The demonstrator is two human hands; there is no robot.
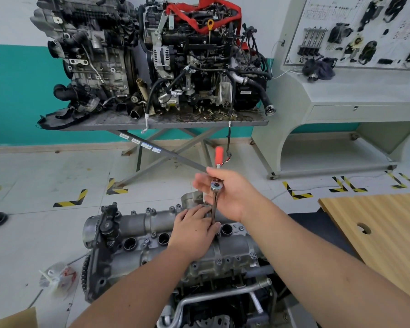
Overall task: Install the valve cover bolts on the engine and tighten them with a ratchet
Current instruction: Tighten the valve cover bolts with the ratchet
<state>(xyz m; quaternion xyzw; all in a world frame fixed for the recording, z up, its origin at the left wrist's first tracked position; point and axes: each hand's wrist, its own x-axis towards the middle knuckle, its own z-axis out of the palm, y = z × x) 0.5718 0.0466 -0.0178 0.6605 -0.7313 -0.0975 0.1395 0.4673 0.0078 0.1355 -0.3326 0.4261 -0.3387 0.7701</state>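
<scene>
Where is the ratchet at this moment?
The ratchet is at centre of the head view, held by the right hand above the valve cover, beside the left hand.
</scene>
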